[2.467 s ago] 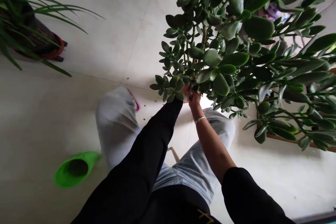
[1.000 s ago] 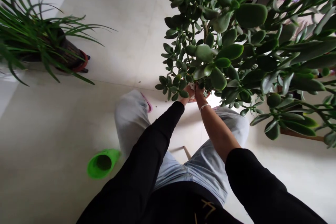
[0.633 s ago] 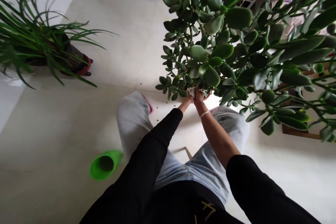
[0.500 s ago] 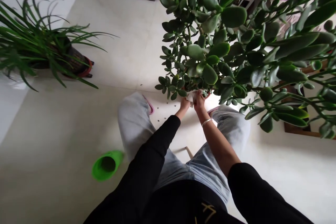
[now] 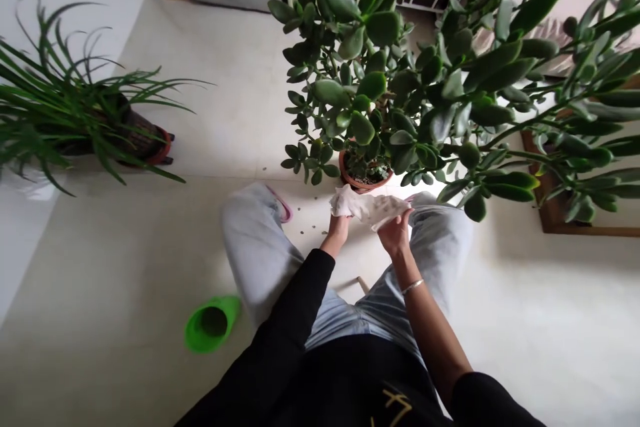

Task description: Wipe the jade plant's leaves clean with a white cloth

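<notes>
White crumpled cloth (image 5: 367,207) stretches between the person's hands, with the left hand (image 5: 338,229) gripping one end and the right hand (image 5: 395,233) the other, so the hands stand apart with the cloth bridging the gap. It sits just beside the rim of a terracotta pot (image 5: 364,178), which holds a jade plant (image 5: 370,87) with thick oval leaves spreading upward and to the right. Gold marks (image 5: 395,407) on the person's black top show at the bottom edge, but they are too blurred and cut off to read. Compared with a moment ago, both hands have drawn down and out of the foliage, where they were close together at the stems, and the pot's rim and dark soil now show. A silver bracelet (image 5: 413,287) circles the right wrist above pale trousers (image 5: 260,247). On the tiled floor (image 5: 150,260) stand a green plastic container (image 5: 211,324) and a long-leaved plant (image 5: 65,107) on a red saucer (image 5: 161,150), while a wooden frame (image 5: 550,193) runs along the right.
</notes>
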`<state>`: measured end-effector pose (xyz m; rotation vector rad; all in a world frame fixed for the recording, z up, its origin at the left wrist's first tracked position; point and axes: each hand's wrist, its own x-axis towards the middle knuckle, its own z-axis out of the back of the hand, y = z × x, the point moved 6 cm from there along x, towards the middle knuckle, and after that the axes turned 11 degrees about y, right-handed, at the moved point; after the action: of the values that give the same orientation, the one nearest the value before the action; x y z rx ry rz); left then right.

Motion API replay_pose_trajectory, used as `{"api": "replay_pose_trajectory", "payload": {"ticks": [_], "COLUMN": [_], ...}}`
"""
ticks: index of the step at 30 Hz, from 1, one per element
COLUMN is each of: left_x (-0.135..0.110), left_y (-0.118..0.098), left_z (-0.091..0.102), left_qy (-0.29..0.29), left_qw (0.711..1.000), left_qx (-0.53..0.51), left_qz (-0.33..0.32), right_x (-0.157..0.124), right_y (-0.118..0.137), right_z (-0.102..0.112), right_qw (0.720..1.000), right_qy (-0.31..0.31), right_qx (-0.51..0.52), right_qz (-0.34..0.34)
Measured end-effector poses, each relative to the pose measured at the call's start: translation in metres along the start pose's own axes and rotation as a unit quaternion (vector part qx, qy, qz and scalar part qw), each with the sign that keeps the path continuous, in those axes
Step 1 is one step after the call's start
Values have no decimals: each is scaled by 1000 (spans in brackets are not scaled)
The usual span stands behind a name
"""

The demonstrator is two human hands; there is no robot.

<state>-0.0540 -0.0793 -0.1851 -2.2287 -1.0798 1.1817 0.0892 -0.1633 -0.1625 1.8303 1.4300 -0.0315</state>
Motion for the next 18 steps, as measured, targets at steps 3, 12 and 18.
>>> {"api": "replay_pose_trajectory", "payload": {"ticks": [3, 12, 18], "left_x": [-13, -25, -47], "left_y": [7, 8, -27], "left_z": [2, 19, -10], "left_qy": [-15, -70, -32], "left_qw": [1000, 997, 994], "left_qx": [2, 41, 92], "left_qz": [5, 5, -54], "right_x": [-16, -33, -51], "right_y": [1, -26, -11], "right_z": [5, 12, -19], "right_qw": [999, 990, 988], "right_qy": [-17, -80, -61], "right_qx": [38, 105, 131], "right_qz": [-11, -48, -47]}}
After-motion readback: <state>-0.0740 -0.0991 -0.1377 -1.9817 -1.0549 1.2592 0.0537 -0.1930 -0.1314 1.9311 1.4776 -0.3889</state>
